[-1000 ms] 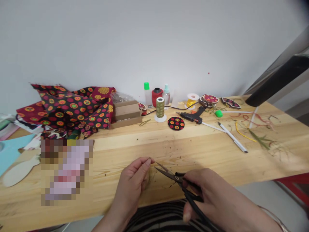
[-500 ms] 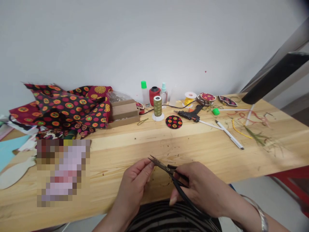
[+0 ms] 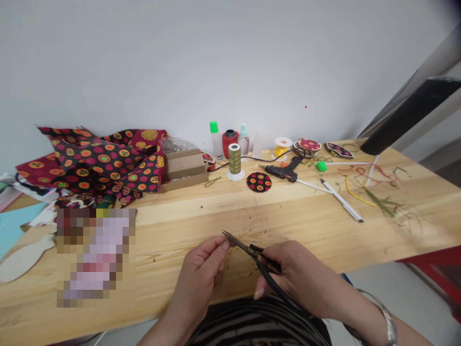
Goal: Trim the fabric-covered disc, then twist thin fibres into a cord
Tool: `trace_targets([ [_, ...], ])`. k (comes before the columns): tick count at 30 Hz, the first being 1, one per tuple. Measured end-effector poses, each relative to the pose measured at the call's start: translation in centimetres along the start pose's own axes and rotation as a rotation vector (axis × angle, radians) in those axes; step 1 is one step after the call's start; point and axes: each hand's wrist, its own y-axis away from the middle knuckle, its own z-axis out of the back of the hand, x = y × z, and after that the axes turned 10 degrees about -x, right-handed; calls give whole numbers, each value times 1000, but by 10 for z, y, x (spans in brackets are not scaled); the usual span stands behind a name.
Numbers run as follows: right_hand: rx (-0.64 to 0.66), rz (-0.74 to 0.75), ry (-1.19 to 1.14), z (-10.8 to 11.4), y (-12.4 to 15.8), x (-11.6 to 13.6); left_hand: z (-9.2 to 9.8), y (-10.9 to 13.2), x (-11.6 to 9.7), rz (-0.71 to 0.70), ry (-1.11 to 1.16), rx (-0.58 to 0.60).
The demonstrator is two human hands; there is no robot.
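My right hand (image 3: pixel 293 281) is wrapped round the black handles of a pair of scissors (image 3: pixel 242 244), whose blades point up and to the left. The blade tips lie right at the fingertips of my left hand (image 3: pixel 205 264), which are pinched together. Whatever sits in that pinch is too small or too hidden to make out. Tiny dark scraps (image 3: pixel 248 275) are scattered on the wooden table below the blades. Beyond my hands lies a round patterned fabric disc (image 3: pixel 259 182), flat on the table.
A black glue gun (image 3: pixel 284 169) rests behind the disc, near a white pen (image 3: pixel 342 201). An olive thread spool (image 3: pixel 235 159) stands by a cardboard box (image 3: pixel 185 168). Patterned cloth (image 3: pixel 104 161) is heaped at left; loose threads (image 3: pixel 382 175) lie at right.
The scissor blades have drawn closer together at my left fingertips. Both hands stay in nearly the same place.
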Motion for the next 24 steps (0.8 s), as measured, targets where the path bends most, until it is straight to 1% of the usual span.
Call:
trace_targets([
  [4, -11, 6, -16, 0, 0, -1, 1, -1, 2, -4, 4, -4],
  [6, 0, 1, -34, 0, 0, -3, 2, -2, 4, 16, 24, -16],
  [8, 36, -14, -78, -1, 1, -5, 2, -4, 6, 48, 64, -35],
  [10, 100, -34, -135, -2, 2, -7, 3, -7, 6, 67, 126, -64],
  [13, 174, -34, -164, -3, 2, -9, 2, -10, 2, 62, 237, -119],
  [16, 197, 69, -77, -3, 1, -12, 2, -12, -4, 38, 309, -169],
  [19, 217, 194, 52, -1, 1, -12, 3, -13, -7, 19, 344, -177],
  [21, 231, 223, 116, 1, 2, -8, 3, -13, -7, 14, 362, -166],
  [24, 244, 222, 152, 9, 8, 0, 4, -12, -5, 15, 391, -138],
])
